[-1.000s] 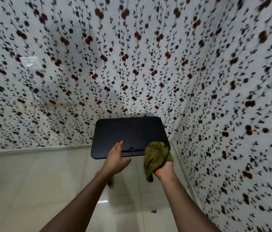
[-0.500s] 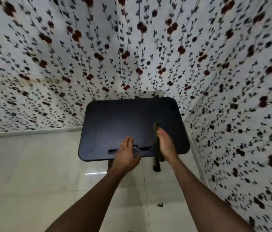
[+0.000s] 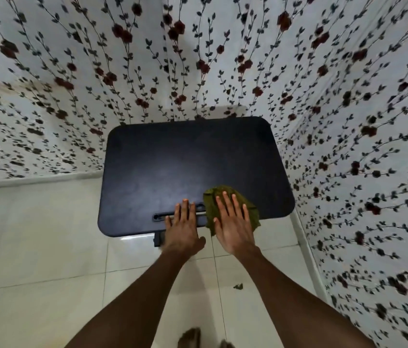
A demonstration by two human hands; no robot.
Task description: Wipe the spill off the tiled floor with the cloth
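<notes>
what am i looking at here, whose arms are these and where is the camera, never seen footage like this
There is no machine here. A person wears a wide-angle camera on the head, looking forward and down, so the arms reaching in from below are their own. The right hand lies flat with straight fingers on a green cloth, pressing it onto a small black table in a corner with flowered wallpaper. The left hand rests flat on the table's near edge, holding nothing. Below is the pale tiled floor, with a small dark scrap on it.
</notes>
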